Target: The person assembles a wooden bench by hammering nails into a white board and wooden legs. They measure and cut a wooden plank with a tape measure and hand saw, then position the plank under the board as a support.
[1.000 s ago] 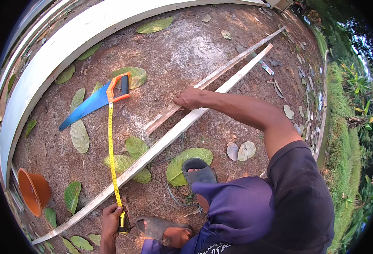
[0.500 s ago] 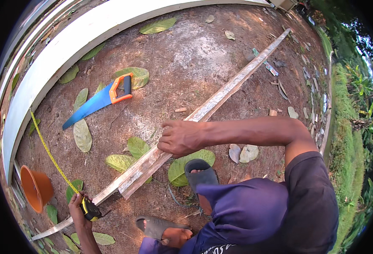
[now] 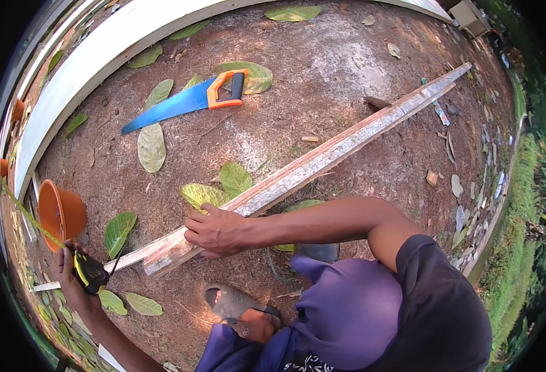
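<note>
My left hand (image 3: 69, 273) grips a black and yellow tape measure (image 3: 91, 273) at the lower left. Its yellow blade (image 3: 31, 217) is drawn out and runs up past the orange pot toward the left rim. My right hand (image 3: 220, 230) closes over a long, rough wooden beam (image 3: 329, 155) near its close end, thumb on the far side. This beam lies slanting across the ground from lower left to upper right. From beneath its close end a thinner pale strip of wood (image 3: 127, 258) sticks out to the left, passing behind the tape measure.
A handsaw (image 3: 174, 106) with blue blade and orange-black handle lies on leaves beyond the beam. The orange pot (image 3: 68, 211) stands at left. A long white board (image 3: 130, 31) curves along the far left. Grass (image 3: 509, 217) edges the right. My sandalled foot (image 3: 232, 304) is close by.
The view has shifted left. The beam has come nearer and leftward and shows more of its upper face. My left hand has carried the tape measure left, and the blade now lies farther left.
</note>
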